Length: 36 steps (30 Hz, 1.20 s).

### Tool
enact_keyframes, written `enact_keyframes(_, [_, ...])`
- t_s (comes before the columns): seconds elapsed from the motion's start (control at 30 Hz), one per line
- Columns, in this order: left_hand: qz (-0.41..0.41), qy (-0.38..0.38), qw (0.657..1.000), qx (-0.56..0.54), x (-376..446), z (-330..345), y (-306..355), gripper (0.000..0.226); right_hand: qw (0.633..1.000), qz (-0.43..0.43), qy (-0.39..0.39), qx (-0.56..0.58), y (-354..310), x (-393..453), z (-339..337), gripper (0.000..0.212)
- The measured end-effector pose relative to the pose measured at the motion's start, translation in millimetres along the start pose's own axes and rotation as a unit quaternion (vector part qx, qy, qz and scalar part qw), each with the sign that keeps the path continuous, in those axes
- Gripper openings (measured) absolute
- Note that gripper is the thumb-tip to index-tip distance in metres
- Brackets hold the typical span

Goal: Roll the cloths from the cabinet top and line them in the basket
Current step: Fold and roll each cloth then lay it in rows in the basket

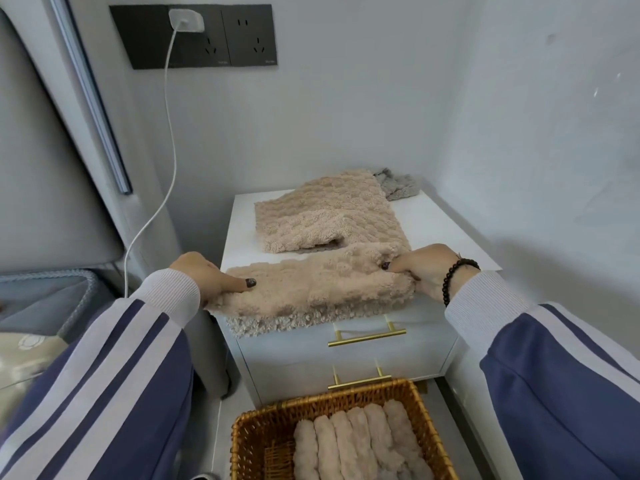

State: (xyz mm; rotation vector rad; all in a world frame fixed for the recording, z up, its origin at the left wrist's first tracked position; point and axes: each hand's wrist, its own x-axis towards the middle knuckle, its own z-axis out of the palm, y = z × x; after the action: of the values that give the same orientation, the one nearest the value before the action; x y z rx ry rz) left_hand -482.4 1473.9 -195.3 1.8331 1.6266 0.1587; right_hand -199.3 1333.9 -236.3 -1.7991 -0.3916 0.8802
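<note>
Grip: while the left hand (204, 275) and right hand (420, 270) pinched its ends, the fluffy beige cloth (315, 289) lay at the white cabinet's (443, 220) front edge.
Technique: even tension was advisable.
Destination: woven wicker basket (408, 393) below.

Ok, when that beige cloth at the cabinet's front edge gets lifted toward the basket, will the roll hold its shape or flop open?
Likely floppy: the beige cloth drapes over the cabinet top's front edge. Its thick plush pile probably grips itself, as the rolled cloths in the basket keep shape. Left hand and right hand hold both ends; one-ended lifting may unroll it.
</note>
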Motion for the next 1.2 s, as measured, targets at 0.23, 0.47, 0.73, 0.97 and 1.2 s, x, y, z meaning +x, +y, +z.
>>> enact_keyframes(0.23, [0.008,-0.049,0.998,-0.049,4,6,7,0.051,0.996,-0.086,0.008,-0.02,0,7,15,0.021])
enact_keyframes(0.47, [0.127,0.029,0.967,-0.218,25,29,7,0.061,0.987,-0.148,0.009,-0.056,-3,21,24,0.021])
enact_keyframes(0.73, [0.137,0.045,0.961,-0.236,35,23,7,0.039,0.985,-0.157,0.043,-0.061,-11,27,10,0.029])
enact_keyframes(0.97, [0.115,0.031,0.977,-0.176,34,18,2,0.025,0.976,-0.194,0.043,-0.087,-5,24,-2,0.016])
enact_keyframes(1.2, [0.144,0.033,0.989,-0.027,20,25,5,0.055,0.949,-0.245,0.103,-0.171,2,18,1,0.009])
